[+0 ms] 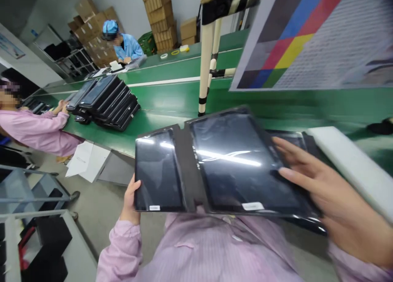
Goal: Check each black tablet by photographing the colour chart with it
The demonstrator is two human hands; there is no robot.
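My left hand (131, 200) grips the left edge of a black tablet (158, 173) in a glossy bag, holding it out from the green bench. A second bagged black tablet (238, 163) overlaps it on the right. My right hand (325, 196) lies on that tablet's right side, fingers stretched flat over the screen, thumb hidden below. More dark tablets show under the right hand. Both my sleeves are pink.
A green conveyor bench (172, 101) runs across. A fanned stack of black tablets (107, 103) lies on it at left, beside a person in pink (37, 128). A person in blue (124, 44) works behind. A colour chart (310, 36), a white post (205, 56), a white foam slab (353, 167).
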